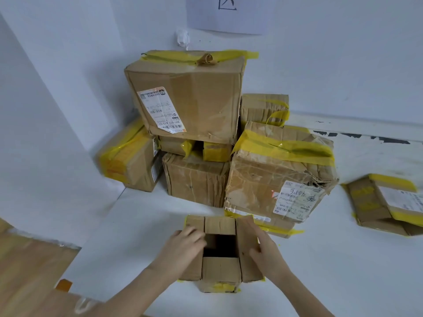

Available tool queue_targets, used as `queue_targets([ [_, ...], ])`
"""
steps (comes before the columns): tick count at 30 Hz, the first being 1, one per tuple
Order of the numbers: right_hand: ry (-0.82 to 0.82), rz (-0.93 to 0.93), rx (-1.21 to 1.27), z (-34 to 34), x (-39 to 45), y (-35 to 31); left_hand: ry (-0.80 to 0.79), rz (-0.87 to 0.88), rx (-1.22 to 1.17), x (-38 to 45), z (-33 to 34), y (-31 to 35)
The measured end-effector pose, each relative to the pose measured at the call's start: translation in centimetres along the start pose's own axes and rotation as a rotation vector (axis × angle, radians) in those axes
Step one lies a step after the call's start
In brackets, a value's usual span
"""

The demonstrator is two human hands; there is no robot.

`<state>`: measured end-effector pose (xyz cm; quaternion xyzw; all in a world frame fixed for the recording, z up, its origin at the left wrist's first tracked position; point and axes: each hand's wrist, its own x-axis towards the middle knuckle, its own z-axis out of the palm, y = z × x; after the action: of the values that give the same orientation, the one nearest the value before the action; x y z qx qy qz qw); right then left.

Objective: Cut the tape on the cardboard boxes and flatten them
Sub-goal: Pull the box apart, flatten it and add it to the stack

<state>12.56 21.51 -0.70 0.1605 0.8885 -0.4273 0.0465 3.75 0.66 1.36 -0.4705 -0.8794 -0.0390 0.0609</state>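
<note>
White walls met in a corner behind a white worktop (320, 271), w/ a wood floor strip at lower left. Against that corner sat the stack of taped boxes (206, 133): biggest one on top (190, 99) w/ a shipping label, a crushed one (279, 175) to its right, smaller ones beneath and behind, all banded in yellow tape. A flattened box (386, 202) lay well apart at far right. Nearest the person stood the small open box (220, 250), top flaps already spread, yellow tape remnants at its base. Left hand (186, 241) rested on the left flap, fingers curled over its inner edge. Right hand (261, 245) gripped the right flap, thumb probably inside; blur made that hard to confirm. To flatten well: the bottom seam likely needed cutting first, then push opposite corners together so the walls fold along existing creases, not across them.
</note>
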Motion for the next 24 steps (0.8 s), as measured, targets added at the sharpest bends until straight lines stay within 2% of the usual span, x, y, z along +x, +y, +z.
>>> queue_targets([
  [3, 0.002, 0.016, -0.267, 1.1, 0.0, 0.9, -0.120, 0.042, -0.154, -0.7, 0.8, 0.3],
  [5, 0.048, -0.126, -0.436, 1.6, 0.4, 0.7, -0.285, -0.037, -0.245, -1.2, 1.8, 0.8],
  [8, -0.006, -0.260, -0.548, 1.2, 1.0, -0.1, -0.423, -0.079, -0.175, -1.2, 2.3, 1.6],
  [12, 0.068, -0.279, -0.678, 1.5, 2.2, -1.2, -0.394, -0.139, -0.198, -1.0, 1.7, 2.1],
  [15, 0.054, -0.214, -0.896, 2.1, 3.2, -2.7, -0.379, -0.060, -0.164, -1.3, 0.4, 2.8],
  [17, 0.167, -0.257, -0.959, 2.2, 3.6, -3.9, -0.272, 0.074, -0.020, -1.6, -0.4, 2.7],
  [19, 0.244, -0.307, -0.987, 2.0, 3.7, -4.4, -0.148, 0.121, -0.007, -2.4, -0.3, 2.6],
  [20, 0.308, -0.330, -0.948, 1.8, 3.8, -4.5, -0.131, 0.151, -0.035, -2.8, 0.0, 2.3],
  [21, 0.342, -0.325, -0.899, 1.4, 3.8, -4.5, -0.153, 0.141, -0.167, -3.1, 0.1, 2.3],
  [23, 0.325, -0.267, -0.876, 0.8, 3.9, -4.3, -0.210, -0.010, -0.514, -3.3, 0.9, 2.8],
  [24, 0.286, -0.204, -0.862, 0.8, 4.2, -3.9, -0.207, -0.065, -0.592, -3.2, 1.3, 3.1],
])
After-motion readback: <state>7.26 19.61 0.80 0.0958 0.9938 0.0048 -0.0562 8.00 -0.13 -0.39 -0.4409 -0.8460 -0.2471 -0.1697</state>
